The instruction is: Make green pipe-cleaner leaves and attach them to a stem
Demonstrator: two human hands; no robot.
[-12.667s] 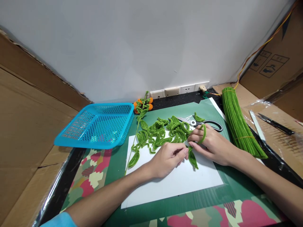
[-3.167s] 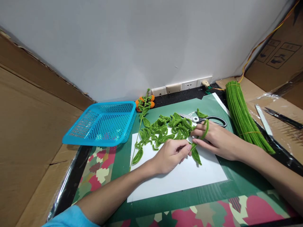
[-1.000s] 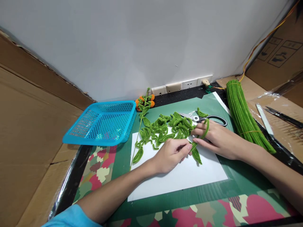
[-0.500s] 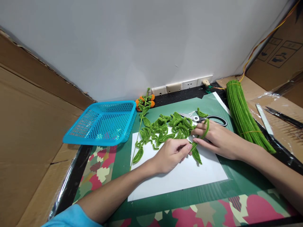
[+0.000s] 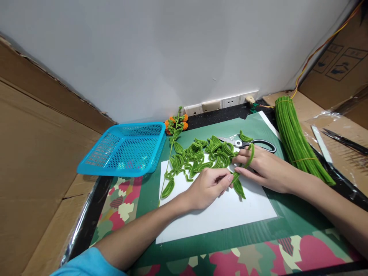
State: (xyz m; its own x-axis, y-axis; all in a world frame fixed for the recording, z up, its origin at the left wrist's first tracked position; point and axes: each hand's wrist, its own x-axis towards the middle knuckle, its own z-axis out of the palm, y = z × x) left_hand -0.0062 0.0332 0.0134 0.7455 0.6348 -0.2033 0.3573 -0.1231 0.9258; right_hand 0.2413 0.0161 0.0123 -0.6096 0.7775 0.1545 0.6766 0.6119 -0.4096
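My left hand [image 5: 211,187] is closed in a pinch on a green fuzzy pipe cleaner [image 5: 235,177] above the white paper [image 5: 212,222]. Beside it, my right hand [image 5: 257,166] grips the same pipe cleaner between thumb and fingers, and its free end curls up past the index finger. A leaf shape bent from green pipe cleaner [image 5: 239,189] shows just below the two hands; I cannot tell whether it joins the held piece. Behind my hands lies a heap of bent green pipe-cleaner leaves [image 5: 198,155]. My left fingertips are partly hidden.
Scissors [image 5: 238,143] with black-and-white handles lie behind my right hand. A bundle of green pipe cleaners [image 5: 299,142] rests at right, near tweezers [image 5: 345,141]. The blue basket [image 5: 156,159] stands at left, beside a pipe-cleaner stem with orange flowers [image 5: 184,125]. Wall sockets [image 5: 230,102] line the back.
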